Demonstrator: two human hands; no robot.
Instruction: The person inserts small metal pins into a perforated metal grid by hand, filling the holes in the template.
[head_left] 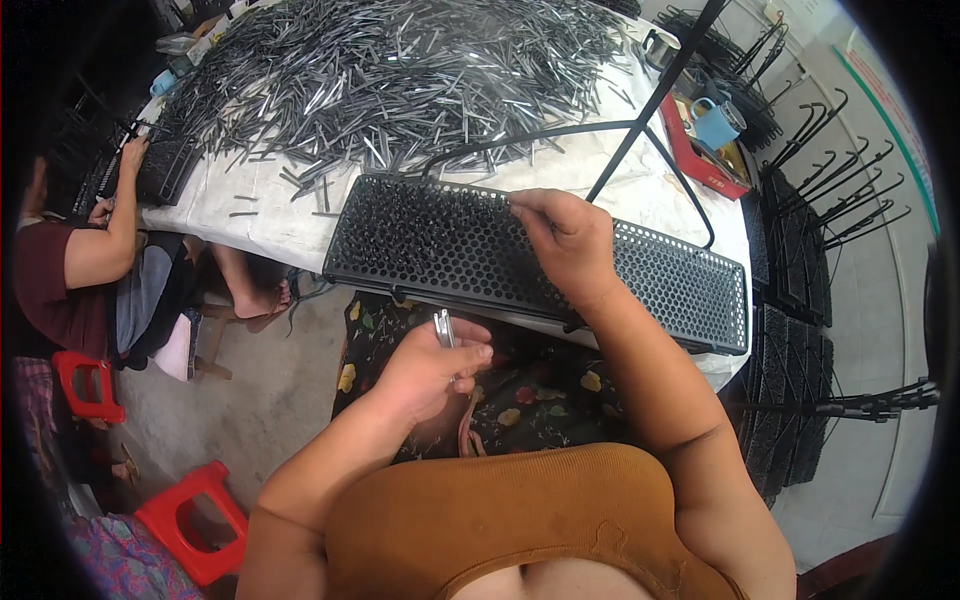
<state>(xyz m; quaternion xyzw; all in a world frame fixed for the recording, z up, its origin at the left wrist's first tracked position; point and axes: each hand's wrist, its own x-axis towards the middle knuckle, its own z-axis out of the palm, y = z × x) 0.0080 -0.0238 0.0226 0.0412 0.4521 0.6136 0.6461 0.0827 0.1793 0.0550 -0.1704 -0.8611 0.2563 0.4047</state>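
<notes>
A long black perforated metal rack point(680, 285) lies across the near edge of the table. Dark upright pieces point(410, 215) crowd the holes of its left part, while the holes on the right show bare. My left hand point(425, 370) is closed around a small bundle of shiny thin metal strips point(443, 325), just below the rack's near side. Over the middle of the rack, my right hand point(570, 235) is closed, thumb and fingertips pressed together near the far rim. Whatever those fingertips hold, if anything, is too small to make out.
A large heap of thin dark strips point(400, 80) covers the white tabletop point(640, 185). A black rod frame point(640, 125) rises behind the rack. At right stand a red tray point(690, 150) with a blue mug point(717, 125) and stacked black racks point(790, 380). Another person point(80, 260) works at left, near red stools point(200, 520).
</notes>
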